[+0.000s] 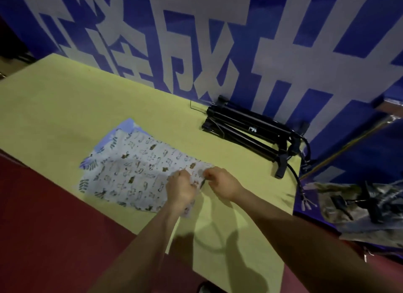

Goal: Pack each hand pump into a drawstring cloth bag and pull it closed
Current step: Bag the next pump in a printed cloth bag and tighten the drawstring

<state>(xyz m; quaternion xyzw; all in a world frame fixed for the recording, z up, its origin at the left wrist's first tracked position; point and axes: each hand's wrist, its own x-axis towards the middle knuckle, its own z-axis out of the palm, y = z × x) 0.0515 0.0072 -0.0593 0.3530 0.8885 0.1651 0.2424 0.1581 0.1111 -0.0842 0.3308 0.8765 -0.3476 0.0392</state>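
Note:
A pale cloth bag (135, 172) printed with small brown figures lies flat on the yellow-green table (65, 109), on top of a blue-patterned bag (128, 124) that peeks out behind it. My left hand (181, 189) and my right hand (220, 183) both pinch the printed bag's near right end, close together, fingers curled into the cloth. Several black hand pumps (248, 131) lie stacked against the wall at the table's back right, apart from both hands.
A blue wall with big grey characters (218, 42) runs along the table's far edge. Black hoses (294, 177) trail off the pumps at the table's right edge. A camouflage cloth with dark items (359, 207) lies to the right. Red floor (43, 227) borders the near side.

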